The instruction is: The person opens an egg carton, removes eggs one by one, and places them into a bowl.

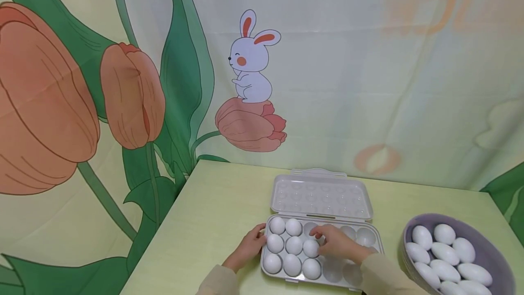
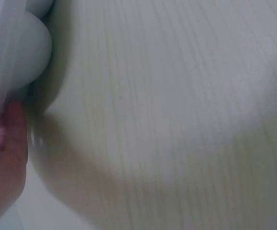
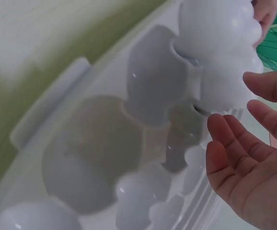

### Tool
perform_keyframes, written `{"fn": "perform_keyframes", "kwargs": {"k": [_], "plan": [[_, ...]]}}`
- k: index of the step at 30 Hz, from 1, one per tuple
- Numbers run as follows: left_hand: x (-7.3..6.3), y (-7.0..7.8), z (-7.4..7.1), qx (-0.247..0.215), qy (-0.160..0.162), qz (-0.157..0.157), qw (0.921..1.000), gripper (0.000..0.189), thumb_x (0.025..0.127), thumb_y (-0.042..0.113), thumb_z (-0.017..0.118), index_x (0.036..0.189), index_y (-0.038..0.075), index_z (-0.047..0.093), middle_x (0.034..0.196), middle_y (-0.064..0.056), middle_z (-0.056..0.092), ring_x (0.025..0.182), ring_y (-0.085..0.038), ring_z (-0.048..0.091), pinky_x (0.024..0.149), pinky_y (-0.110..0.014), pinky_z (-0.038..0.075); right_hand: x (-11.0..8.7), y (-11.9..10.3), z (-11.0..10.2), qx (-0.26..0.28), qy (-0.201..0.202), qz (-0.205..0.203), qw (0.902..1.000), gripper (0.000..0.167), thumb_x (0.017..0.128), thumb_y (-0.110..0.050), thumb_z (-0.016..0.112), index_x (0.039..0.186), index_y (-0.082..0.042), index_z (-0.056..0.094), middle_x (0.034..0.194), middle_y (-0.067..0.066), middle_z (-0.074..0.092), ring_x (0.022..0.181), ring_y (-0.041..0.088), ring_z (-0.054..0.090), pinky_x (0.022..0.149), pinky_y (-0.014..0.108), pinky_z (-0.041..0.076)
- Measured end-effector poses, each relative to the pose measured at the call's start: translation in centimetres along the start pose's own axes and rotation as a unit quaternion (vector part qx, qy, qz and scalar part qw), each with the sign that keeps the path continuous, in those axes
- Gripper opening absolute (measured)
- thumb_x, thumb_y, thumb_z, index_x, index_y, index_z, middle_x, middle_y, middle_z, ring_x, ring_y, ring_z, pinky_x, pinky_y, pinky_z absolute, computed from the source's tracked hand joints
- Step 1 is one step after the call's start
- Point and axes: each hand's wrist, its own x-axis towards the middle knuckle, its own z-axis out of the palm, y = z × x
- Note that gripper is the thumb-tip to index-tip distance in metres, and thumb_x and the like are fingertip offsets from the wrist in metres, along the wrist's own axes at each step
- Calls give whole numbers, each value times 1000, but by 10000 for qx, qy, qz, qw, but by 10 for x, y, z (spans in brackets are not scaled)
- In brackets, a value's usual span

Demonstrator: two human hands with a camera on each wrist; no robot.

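A white plastic egg box point(image 1: 295, 277) lies with its lid point(image 1: 321, 197) folded back behind it. Several white eggs point(image 1: 292, 264) fill the cups of its left part, while cups to the right hold none. At the box's left side, my left hand point(image 1: 250, 246) grips the rim; the left wrist view shows the thumb and fingers point(image 2: 15, 129) around that edge. Over the middle of the box is my right hand point(image 1: 339, 243), fingertips right beside the last egg point(image 1: 311, 248) of the middle row. The right wrist view shows its fingers point(image 3: 218, 158) spread and loosely bent, holding nothing.
On the right of the pale table point(image 1: 221, 195), a purple-grey bowl point(image 1: 497, 258) holds many white eggs point(image 1: 445, 253). Behind the table hangs a cloth backdrop point(image 1: 348, 81) printed with tulips and a rabbit.
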Motion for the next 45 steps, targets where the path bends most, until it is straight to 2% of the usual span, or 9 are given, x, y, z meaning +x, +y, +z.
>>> {"fn": "perform_keyframes", "kwargs": {"k": [6,10,14,19,25,29,35,40,45], "plan": [[0,0,2,33,27,32,10000,42,88,5,41,128,-7,36,92,-15,53,78,-19,52,62,-28,45,4,4,11,-546,109,-345,9979,39,58,-3,65,97,-1,60,86,4,60,76,14,50,64,23,42],[2,0,3,45,24,6,10000,42,87,3,40,127,-8,36,92,-18,53,79,-22,52,62,-30,46,4,4,16,-900,140,-288,9954,40,60,-6,65,100,-4,61,91,2,61,81,15,52,72,31,45],[2,-1,3,82,35,-40,10000,43,87,5,40,128,-7,36,92,-16,53,77,-19,52,61,-27,45,3,3,20,-1280,74,-140,9916,42,62,-10,66,104,-8,60,96,3,59,87,19,54,78,39,45],[2,-2,4,74,71,-31,9999,44,87,7,42,129,-5,36,91,-13,53,73,-14,50,58,-25,44,2,6,22,-1387,211,-201,9899,41,63,-11,68,103,-10,60,95,1,58,85,18,54,77,39,45],[2,-1,5,47,62,-117,9999,46,86,7,42,130,-5,36,92,-13,53,76,-15,51,60,-25,45,0,9,19,-1197,511,-258,9912,38,61,-13,68,98,-14,60,89,-5,58,79,11,51,69,29,44],[0,2,4,1,36,-166,9999,47,86,8,42,130,-5,35,95,-14,53,78,-16,52,61,-26,47,-3,4,7,-795,665,-103,9946,39,59,-11,67,97,-13,60,88,-5,56,76,10,49,64,25,42],[0,3,2,-203,108,-136,9996,50,85,7,45,131,-8,31,96,-16,53,76,-15,52,60,-27,47,-12,0,-23,-422,1089,78,9931,39,63,-8,66,101,-6,57,91,3,55,79,13,50,65,25,43],[1,3,0,-361,223,-162,9990,53,84,4,48,131,-9,29,94,-15,51,74,-14,51,61,-30,49,-28,0,-55,-66,1428,180,9896,35,65,-5,66,98,-1,55,86,7,55,77,16,53,65,27,44],[3,3,-1,-422,232,-237,9986,51,84,3,49,131,-8,31,89,-8,48,72,-12,49,61,-31,49,-47,6,-89,170,1617,462,9856,38,68,-7,68,102,1,53,92,12,55,79,20,55,60,26,45]]}}
